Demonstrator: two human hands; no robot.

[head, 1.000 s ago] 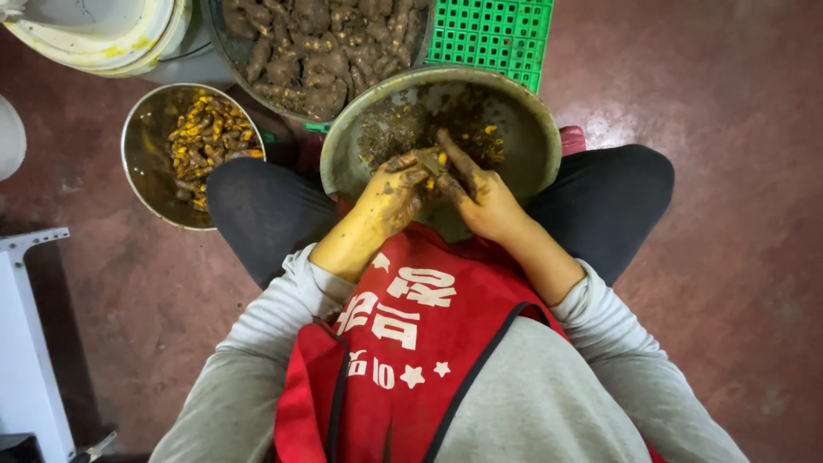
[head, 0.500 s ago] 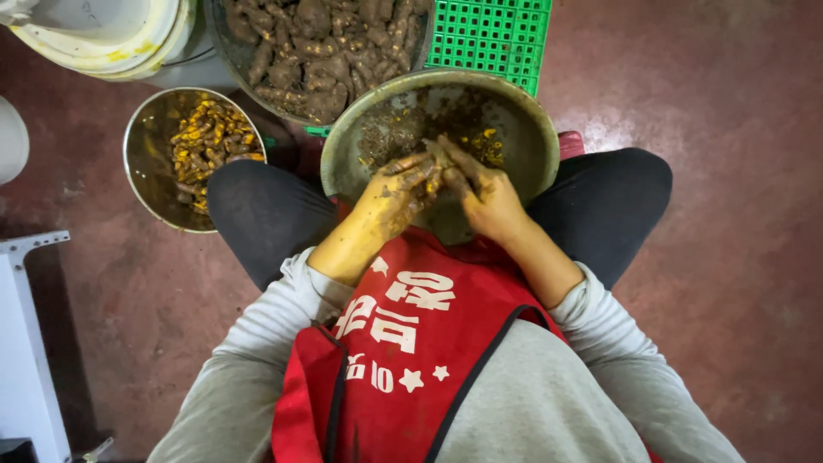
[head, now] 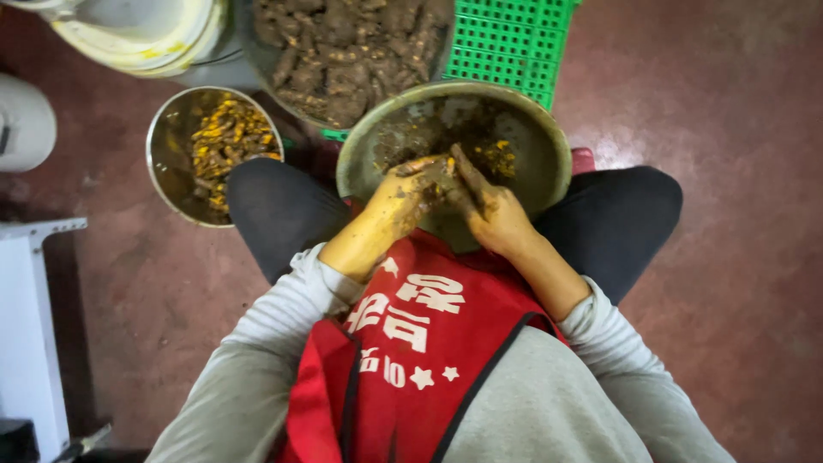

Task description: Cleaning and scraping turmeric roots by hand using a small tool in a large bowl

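Note:
Both my hands meet over a wide metal bowl [head: 549, 146] held between my knees. My left hand [head: 403, 193], stained yellow, grips a small muddy root [head: 444, 168]. My right hand [head: 489, 210] presses against that same root from the right, its thumb raised; whether it holds a tool I cannot tell. Brown scrapings and a few orange bits lie inside the bowl.
A smaller steel bowl [head: 163, 163] with peeled orange roots stands at my left knee. Behind it sits a basin of unpeeled brown roots [head: 343, 51], a green plastic crate [head: 514, 43], and a white bucket [head: 146, 39]. A white stand [head: 30, 326] is at far left on the red floor.
My hands have shifted slightly over the bowl, turning the root between them. The camera view has drifted a little.

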